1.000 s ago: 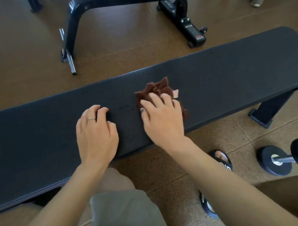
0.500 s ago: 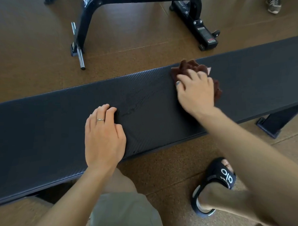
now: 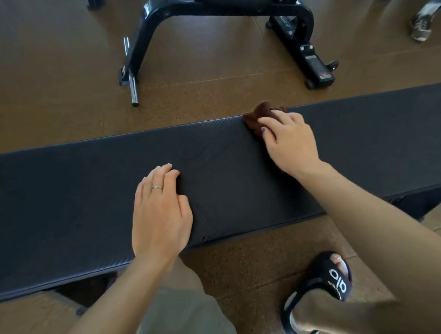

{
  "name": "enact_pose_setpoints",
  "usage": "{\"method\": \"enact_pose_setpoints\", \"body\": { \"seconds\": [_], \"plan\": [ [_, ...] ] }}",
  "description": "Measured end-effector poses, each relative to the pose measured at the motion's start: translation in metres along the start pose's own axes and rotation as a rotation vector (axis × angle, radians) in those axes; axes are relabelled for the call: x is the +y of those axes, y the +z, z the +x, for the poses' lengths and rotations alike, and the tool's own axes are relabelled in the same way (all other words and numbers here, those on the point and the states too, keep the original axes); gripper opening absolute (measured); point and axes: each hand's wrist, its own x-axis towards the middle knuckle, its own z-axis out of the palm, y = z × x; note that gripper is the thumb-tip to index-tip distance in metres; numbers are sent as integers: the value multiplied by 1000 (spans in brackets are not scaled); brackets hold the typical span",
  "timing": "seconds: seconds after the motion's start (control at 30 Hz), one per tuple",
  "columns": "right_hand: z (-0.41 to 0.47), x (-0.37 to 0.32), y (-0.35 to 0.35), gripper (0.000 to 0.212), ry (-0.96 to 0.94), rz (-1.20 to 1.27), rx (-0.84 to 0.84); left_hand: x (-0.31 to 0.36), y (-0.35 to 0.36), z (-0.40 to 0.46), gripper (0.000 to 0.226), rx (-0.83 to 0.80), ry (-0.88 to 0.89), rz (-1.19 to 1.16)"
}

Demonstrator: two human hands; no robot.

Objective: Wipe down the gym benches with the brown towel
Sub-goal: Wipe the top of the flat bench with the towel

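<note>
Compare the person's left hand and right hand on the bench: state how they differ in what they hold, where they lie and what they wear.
The left hand holds nothing and lies palm down; the right hand presses the brown towel. The left hand rests near the near edge of the bench; the right hand reaches to its far edge. The left hand wears a ring; no ring shows on the right hand. Both are bare and touch the same bench.

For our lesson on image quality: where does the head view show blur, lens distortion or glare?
Head view: bench edges bow, wide-angle distortion; right hand and brown towel slightly motion-soft; left hand sharp; soft sheen on the floor, no harsh glare.
</note>
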Motion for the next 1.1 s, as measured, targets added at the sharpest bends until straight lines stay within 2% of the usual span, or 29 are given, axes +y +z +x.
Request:
{"method": "enact_pose_setpoints", "body": {
  "seconds": [0.1, 0.17, 0.27, 0.37, 0.5, 0.63, 0.73, 0.83, 0.93, 1.0, 1.1],
  "plan": [
    [-8, -25, 6, 39, -27, -13, 55, 2, 0, -1, 46, 8, 7, 5],
    [-21, -67, 17, 39, -197, 8, 51, 2, 0, -1, 47, 3, 7, 11],
    [-26, -134, 32, 35, -468, 100, -46, 2, 0, 0, 43, 12, -36, -49],
    [-7, -152, 43, 31, -541, 152, -46, 2, -2, 2, 44, 19, -112, -98],
    [20, -117, 42, 33, -511, 109, -22, 2, 0, 1, 41, -13, -102, -43],
    [42, -48, 28, 43, -239, 23, 47, 2, 1, 0, 39, -13, -109, -47],
    [48, 19, 6, 40, 14, -39, 55, 2, 2, 0, 38, 1, -116, -49],
    [42, 23, 4, 40, 166, -68, 63, 3, 3, -1, 37, 12, -106, -43],
    [35, -28, 17, 43, 114, -66, 110, 4, 4, -1, 36, 13, -100, -37],
    [23, -72, 29, 40, -63, 9, 142, 4, 5, -1, 36, 18, -89, -37],
    [-8, -130, 38, 35, -296, 105, 45, 3, 4, -1, 39, 11, -67, -24]
  ]
}}
